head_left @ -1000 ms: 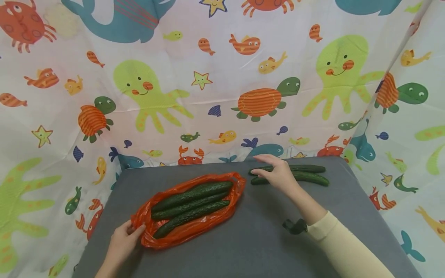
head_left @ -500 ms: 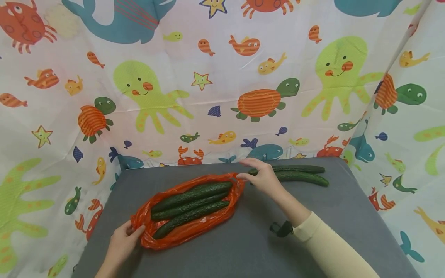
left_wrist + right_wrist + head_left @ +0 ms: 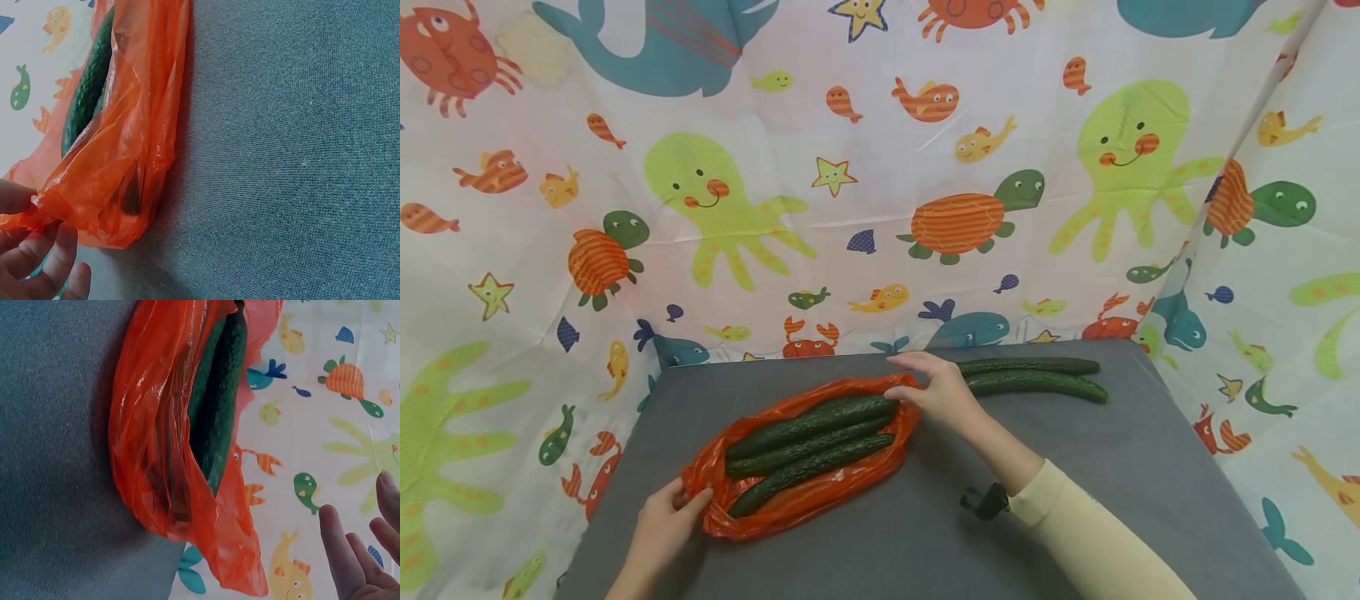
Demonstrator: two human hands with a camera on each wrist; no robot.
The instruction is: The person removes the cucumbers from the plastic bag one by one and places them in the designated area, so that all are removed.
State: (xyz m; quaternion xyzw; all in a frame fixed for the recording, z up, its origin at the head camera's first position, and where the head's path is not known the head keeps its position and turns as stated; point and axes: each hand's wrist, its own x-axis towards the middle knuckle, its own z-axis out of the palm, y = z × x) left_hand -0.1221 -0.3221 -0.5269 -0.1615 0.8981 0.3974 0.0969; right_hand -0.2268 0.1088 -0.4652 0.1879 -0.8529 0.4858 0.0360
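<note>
A thin orange plastic bag [image 3: 820,502] lies slantwise on the table, its mouth spread upward. Inside it, 3 dark green cucumbers [image 3: 812,423] lie side by side. At the bag's near left end my left hand [image 3: 664,521] pinches the film between thumb and fingers, as the left wrist view confirms with the bunched plastic [image 3: 56,209]. My right hand [image 3: 946,393] hovers at the far right end of the bag, thumb and fingers apart, holding nothing. In the right wrist view its fingers [image 3: 340,544] stand clear of the bag.
Two more cucumbers [image 3: 1037,383] lie together at the back right of the grey table [image 3: 880,550], partly behind the right hand. A dark strap [image 3: 985,502] hangs at the right wrist. A curtain [image 3: 850,275] printed with sea animals encloses the back and sides.
My right hand has moved left, from over the two loose cucumbers to the bag's right end, with fingers still apart. The left hand keeps its place on the bag.
</note>
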